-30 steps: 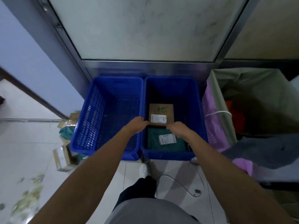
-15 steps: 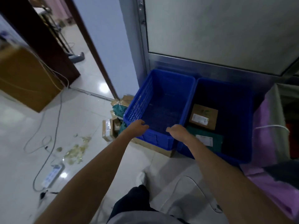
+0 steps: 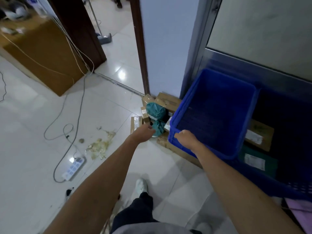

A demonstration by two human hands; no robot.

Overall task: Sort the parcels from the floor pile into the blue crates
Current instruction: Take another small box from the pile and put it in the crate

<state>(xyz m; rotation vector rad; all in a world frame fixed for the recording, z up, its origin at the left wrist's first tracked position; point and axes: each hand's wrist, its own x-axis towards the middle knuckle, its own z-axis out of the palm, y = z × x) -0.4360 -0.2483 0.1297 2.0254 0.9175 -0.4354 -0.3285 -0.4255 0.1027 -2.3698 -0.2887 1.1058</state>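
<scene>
Glossy white floor tiles point(image 3: 33, 149) spread under us. Two rectangular blue plastic crates stand side by side against a metal-framed panel, long axes running away from us toward it. The left crate point(image 3: 244, 125) has lattice walls and a ribbed bottom. The right crate point(image 3: 295, 188) holds a flat brown cardboard box point(image 3: 260, 134) and a flat dark green parcel point(image 3: 258, 161), each with a white label facing up.

The pile point(image 3: 167, 102) lies on the floor just left of the left crate, in the corner by the wall: taped cardboard boxes with a lumpy teal plastic bag point(image 3: 156, 112) on top, its long axis running away from us. One flat box point(image 3: 179, 149) pokes out from under the left crate.

Our left hand point(image 3: 143, 133) reaches for the bag's near end with fingers loosely bent, holding nothing; we cannot tell whether it touches. Our right hand point(image 3: 185, 136) hangs over the left crate's near corner, fingers loosely curled, with nothing in it that we can see.

A white power strip point(image 3: 74, 168) lies on the tiles to the left.
</scene>
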